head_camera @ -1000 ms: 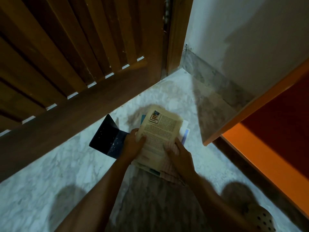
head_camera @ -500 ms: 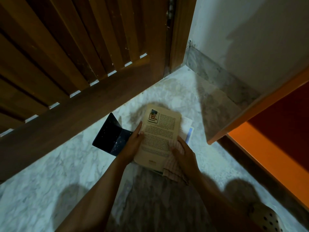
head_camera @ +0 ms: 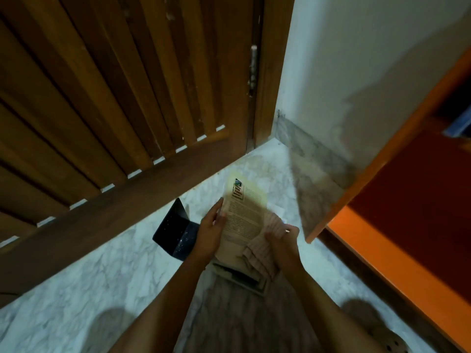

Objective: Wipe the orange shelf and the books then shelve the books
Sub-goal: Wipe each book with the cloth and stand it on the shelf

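Note:
A yellowed book [head_camera: 244,212] with its back cover up is lifted off a stack of books [head_camera: 242,276] on the marble floor. My left hand [head_camera: 210,230] holds the book's left edge, thumb on the cover. My right hand [head_camera: 283,240] grips a striped pinkish cloth [head_camera: 262,248] against the book's lower right part. A dark blue book [head_camera: 173,228] stands half open on the floor left of my left hand. The orange shelf [head_camera: 397,266] runs along the right side, its lowest board bare.
A slatted wooden door [head_camera: 114,110] fills the upper left, its frame meeting a white wall [head_camera: 356,59] at the corner. A foot in a perforated sandal [head_camera: 387,345] shows at the bottom right. Something blue [head_camera: 458,123] lies on a higher shelf at the right edge.
The yellowed book has come up off the stack and tilted toward the door. My right hand with the cloth has slid down to the book's lower right edge.

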Motion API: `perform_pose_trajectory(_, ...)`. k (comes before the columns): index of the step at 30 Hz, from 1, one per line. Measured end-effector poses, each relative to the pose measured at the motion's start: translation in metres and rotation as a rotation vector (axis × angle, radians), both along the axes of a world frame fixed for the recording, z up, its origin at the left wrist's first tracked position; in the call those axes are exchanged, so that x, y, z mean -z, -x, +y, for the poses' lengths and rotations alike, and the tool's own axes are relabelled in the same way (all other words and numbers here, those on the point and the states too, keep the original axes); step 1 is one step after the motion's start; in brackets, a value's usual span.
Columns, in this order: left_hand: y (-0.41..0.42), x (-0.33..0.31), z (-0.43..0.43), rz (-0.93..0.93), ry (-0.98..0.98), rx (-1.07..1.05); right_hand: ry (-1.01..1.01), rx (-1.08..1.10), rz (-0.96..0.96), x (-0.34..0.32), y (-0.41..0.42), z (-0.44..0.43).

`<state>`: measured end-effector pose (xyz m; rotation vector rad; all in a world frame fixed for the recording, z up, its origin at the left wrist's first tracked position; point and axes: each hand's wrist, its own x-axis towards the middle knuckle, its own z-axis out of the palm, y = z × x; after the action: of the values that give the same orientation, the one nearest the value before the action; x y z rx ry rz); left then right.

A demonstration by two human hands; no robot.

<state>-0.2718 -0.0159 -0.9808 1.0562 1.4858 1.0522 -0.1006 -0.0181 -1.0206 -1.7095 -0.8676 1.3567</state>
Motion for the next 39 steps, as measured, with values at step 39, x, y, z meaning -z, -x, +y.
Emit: perform_pose_trajectory(39, -0.049, -0.268, -0.131, -0.416, -0.516, -0.082, -0.895, -0.023, -0.589, -0.294, 0.018, -0.108)
